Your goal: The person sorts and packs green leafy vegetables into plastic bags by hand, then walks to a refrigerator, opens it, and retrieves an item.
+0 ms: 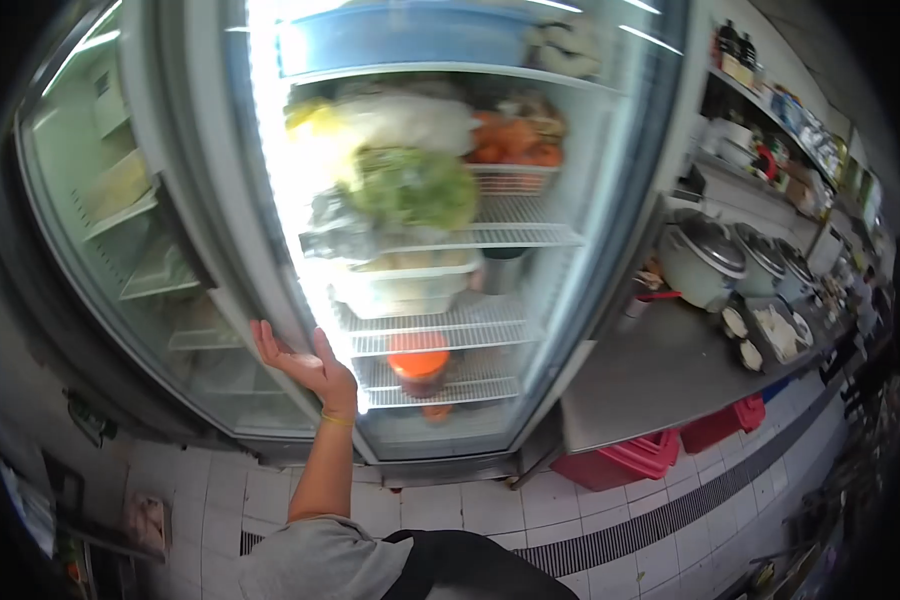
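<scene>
My left hand (308,372) is raised in front of a tall glass-fronted fridge (590,300), near the upright frame between its two doors. Its fingers are spread and it holds nothing; I cannot tell whether it touches the frame. A yellow band circles the wrist. Behind the glass, wire shelves carry a blue tub (405,40), leafy greens (415,190), orange vegetables (515,140), a white plastic container (405,288) and an orange-lidded jar (418,362). A dark handle (183,232) runs down the left door. My right hand is out of view.
On the right, a steel counter (640,385) holds large lidded pots (703,258) and a tray of white food (778,330). Red bins (620,460) stand beneath it. A drain grate (640,535) crosses the tiled floor. Shelves with bottles (735,45) hang above.
</scene>
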Motion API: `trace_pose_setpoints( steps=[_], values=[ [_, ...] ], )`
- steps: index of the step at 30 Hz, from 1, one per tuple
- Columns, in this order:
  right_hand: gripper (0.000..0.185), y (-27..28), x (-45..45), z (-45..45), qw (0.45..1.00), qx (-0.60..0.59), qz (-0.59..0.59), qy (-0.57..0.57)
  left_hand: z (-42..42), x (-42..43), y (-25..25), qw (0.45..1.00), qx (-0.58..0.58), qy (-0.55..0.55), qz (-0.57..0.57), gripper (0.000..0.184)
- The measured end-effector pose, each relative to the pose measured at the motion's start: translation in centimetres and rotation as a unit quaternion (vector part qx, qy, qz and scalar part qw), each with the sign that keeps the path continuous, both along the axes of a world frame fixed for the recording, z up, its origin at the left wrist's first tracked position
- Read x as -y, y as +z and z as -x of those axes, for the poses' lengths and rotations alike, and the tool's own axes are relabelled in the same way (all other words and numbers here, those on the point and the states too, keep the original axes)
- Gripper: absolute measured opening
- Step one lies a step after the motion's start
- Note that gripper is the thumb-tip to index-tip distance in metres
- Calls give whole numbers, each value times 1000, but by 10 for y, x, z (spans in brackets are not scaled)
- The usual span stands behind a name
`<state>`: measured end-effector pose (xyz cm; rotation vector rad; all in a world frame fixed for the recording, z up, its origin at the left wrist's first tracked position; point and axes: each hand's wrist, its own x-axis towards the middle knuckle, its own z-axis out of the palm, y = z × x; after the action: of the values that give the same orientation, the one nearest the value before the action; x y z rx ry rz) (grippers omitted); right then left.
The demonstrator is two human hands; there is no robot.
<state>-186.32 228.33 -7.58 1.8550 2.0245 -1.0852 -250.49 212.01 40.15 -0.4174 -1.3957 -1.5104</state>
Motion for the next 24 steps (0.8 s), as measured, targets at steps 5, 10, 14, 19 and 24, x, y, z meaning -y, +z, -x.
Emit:
trace_pose_setpoints(
  steps=[5,10,14,19,24],
  values=[
    [50,66,-177,29,869,-248,-346,-252,-101,-167,39,968,-209,-73,119,60],
    [42,303,-318,218,736,-574,-324,-156,-161,-286,81,884,89,-388,244,67],
    [23,479,-330,283,742,-509,-423,106,-164,-315,89,942,2,-233,243,35],
    [11,596,-348,332,583,-535,-532,301,-154,-317,89,945,19,-239,223,23],
    [8,685,-351,386,455,-608,-527,381,-172,-297,86,946,-10,-227,233,29]
  ],
)
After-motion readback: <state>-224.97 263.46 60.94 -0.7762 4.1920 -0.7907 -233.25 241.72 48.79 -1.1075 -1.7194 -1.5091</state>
